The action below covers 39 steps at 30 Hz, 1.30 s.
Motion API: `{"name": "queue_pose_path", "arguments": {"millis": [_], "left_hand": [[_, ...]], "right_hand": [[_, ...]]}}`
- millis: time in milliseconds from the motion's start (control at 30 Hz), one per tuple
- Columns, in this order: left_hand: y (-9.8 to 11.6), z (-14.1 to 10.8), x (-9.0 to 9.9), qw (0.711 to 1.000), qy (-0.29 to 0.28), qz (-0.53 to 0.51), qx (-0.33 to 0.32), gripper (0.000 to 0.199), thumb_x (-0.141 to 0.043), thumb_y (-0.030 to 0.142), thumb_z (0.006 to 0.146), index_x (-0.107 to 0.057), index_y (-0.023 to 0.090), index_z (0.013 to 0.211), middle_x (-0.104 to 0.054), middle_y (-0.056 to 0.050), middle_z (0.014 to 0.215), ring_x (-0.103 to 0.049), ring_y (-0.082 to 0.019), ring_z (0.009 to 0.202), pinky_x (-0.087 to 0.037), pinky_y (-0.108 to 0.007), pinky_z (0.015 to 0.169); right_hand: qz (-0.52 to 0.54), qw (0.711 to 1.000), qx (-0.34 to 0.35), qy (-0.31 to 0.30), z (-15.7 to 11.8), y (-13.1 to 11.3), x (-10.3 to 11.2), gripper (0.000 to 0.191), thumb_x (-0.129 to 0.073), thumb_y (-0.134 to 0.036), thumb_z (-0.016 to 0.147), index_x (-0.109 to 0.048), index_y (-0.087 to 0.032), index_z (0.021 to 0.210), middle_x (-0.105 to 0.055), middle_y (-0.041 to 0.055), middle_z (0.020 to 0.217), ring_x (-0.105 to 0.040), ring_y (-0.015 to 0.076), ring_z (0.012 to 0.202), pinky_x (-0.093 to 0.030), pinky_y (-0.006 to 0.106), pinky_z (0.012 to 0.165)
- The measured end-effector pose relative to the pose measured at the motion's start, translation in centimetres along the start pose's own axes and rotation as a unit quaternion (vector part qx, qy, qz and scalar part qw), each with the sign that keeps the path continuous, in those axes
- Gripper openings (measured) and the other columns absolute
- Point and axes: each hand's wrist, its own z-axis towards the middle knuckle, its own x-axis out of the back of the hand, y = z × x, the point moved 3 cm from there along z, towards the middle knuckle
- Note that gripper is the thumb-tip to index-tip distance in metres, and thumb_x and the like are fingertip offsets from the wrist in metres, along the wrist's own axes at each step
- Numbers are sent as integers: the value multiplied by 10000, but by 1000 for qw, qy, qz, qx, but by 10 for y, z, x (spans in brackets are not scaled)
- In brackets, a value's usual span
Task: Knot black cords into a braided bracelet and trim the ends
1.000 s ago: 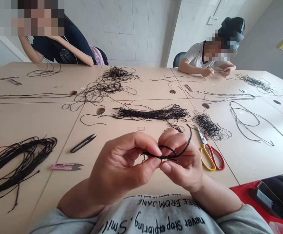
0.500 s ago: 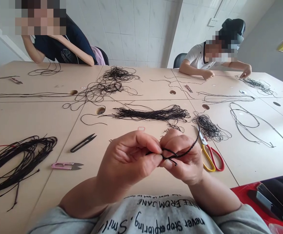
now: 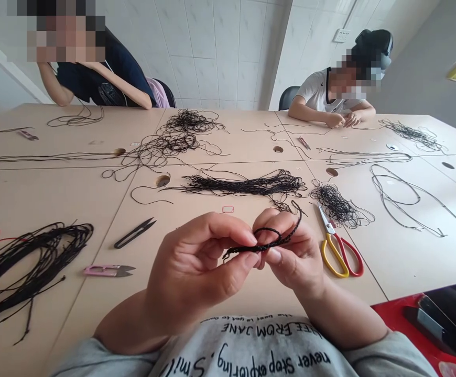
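A black braided cord (image 3: 272, 243) is stretched between my two hands above the near part of the table. My left hand (image 3: 204, 262) pinches it between thumb and forefinger, and a short end sticks out on the palm side. With thumb and fingers closed, my right hand (image 3: 296, 256) grips the same cord a little to the right. A small loop stands up between the fingertips, and the other end curves up past the right fingers. Beyond my hands lies a bundle of black cords (image 3: 243, 185).
Scissors (image 3: 336, 246) with yellow and red handles lie right of my hands. Black snips (image 3: 136, 233), pink snips (image 3: 108, 270) and a coil of black cords (image 3: 82, 235) lie left. Tangled cord (image 3: 336, 204) sits beyond the scissors. Two people sit across the table (image 3: 196, 293).
The cord has turned in my fingers: its loop now stands higher, and the end at the right is shorter and bent over. Across the table, the right-hand person's hands have come together.
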Motion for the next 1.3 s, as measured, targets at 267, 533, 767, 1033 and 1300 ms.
{"name": "queue_pose_path", "arguments": {"millis": [267, 533, 767, 1033, 1300], "left_hand": [[0, -2, 1, 1000, -2, 9, 0, 318, -743, -13, 815, -793, 274, 940, -750, 38, 864, -725, -80, 758, -624, -141, 734], [1, 1, -1, 1000, -2, 24, 0, 284, -744, 11, 837, -795, 275, 925, -746, 27, 851, -713, -93, 753, -617, -161, 729], [1, -2, 1, 999, 2, 42, -23, 288, -724, 0, 853, -780, 271, 933, -733, 14, 820, -699, -111, 773, -607, -202, 756], [2, 0, 0, 998, -4, 55, -35, 291, -712, -22, 845, -768, 252, 926, -727, 6, 819, -690, -117, 778, -598, -218, 752], [1, -2, -1, 998, 3, 53, -15, 265, -729, 12, 845, -768, 268, 903, -729, 7, 800, -686, -127, 780, -600, -231, 757]], "right_hand": [[11, 1000, 7, 6, -1, -1, 0, 236, -725, -95, 917, -772, -228, 1106, -623, 6, 921, -644, 48, 730, -583, 161, 676], [-57, 998, 28, 17, 1, -3, 2, 201, -737, -126, 903, -772, -248, 1059, -631, 15, 865, -566, 77, 632, -528, 197, 549], [-83, 996, 22, 27, -1, -2, 3, 138, -760, -175, 907, -753, -253, 1021, -663, 14, 866, -563, 86, 603, -538, 240, 581], [-84, 996, 19, 20, -2, -3, 3, 168, -756, -158, 905, -756, -258, 1040, -670, 14, 876, -568, 86, 619, -524, 239, 580], [-81, 996, 21, 23, -2, -2, 4, 142, -746, -174, 914, -757, -246, 1036, -651, 19, 866, -556, 84, 615, -518, 219, 547]]}}
